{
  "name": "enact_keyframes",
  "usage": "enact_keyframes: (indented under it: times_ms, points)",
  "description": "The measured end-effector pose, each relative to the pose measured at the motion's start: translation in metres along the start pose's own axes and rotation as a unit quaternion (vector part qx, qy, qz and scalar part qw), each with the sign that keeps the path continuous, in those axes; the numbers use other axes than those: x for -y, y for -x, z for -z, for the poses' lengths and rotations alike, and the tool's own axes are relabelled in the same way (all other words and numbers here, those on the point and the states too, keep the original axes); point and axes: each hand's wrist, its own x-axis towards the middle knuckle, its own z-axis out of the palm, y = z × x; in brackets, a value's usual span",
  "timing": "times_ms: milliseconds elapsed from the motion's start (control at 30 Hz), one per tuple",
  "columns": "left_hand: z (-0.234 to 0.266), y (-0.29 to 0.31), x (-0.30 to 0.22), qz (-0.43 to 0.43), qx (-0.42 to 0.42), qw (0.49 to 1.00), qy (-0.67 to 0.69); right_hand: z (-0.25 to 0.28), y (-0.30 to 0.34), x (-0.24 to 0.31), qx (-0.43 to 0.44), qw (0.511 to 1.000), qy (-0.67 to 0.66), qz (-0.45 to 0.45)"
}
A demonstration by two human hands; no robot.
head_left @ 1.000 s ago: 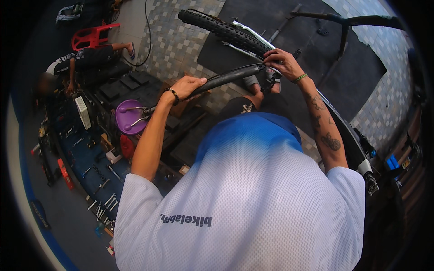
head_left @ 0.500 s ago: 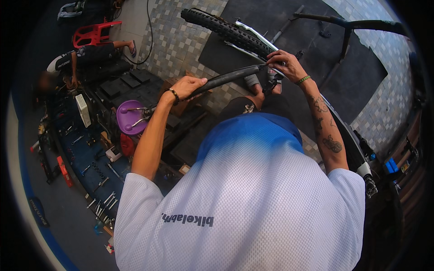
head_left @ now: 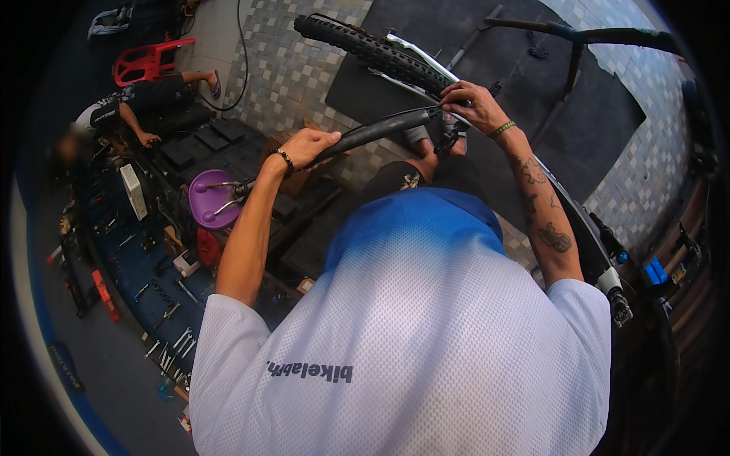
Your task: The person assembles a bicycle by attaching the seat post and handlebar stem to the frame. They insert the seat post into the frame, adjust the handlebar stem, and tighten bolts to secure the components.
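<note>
A thick, dark tube slants across in front of me, its blunt end toward the right. My left hand is wrapped round it, thumb lying along the top. Above the tube runs a thin black cable. At the cable's right end, my right hand has its fingertips pinched together; the exact grip is partly hidden. Just beyond that hand are a knobby bicycle tyre and a white fork leg.
A black mat covers part of the tiled floor. On my left, a purple bowl-like piece stands near a blue surface with wrenches. A co-worker sits far left beside a red plastic chair. Dark bars stand at the upper right.
The whole view has shifted slightly. My hands keep almost the same hold on the tube and cable. The co-worker's forearm has moved to the right, over the dark items.
</note>
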Motion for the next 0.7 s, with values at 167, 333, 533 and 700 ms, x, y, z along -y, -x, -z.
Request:
enact_keyframes:
  times_ms: [167, 333, 533, 700]
  points:
    - [0.003, 0.003, -0.014, 0.023, 0.001, 1.0, -0.001, 0.001, -0.002, -0.002, 0.014, 1.0, 0.015, 0.008]
    - [0.002, 0.003, -0.016, 0.022, -0.011, 1.0, -0.005, 0.0, -0.001, -0.003, 0.008, 1.0, 0.02, 0.012]
    - [0.002, 0.004, -0.017, 0.013, -0.019, 1.0, -0.003, 0.0, -0.001, -0.002, 0.005, 1.0, 0.015, 0.011]
    - [0.004, 0.002, -0.014, 0.019, 0.001, 1.0, 0.006, 0.001, 0.0, 0.001, 0.009, 1.0, 0.018, 0.012]
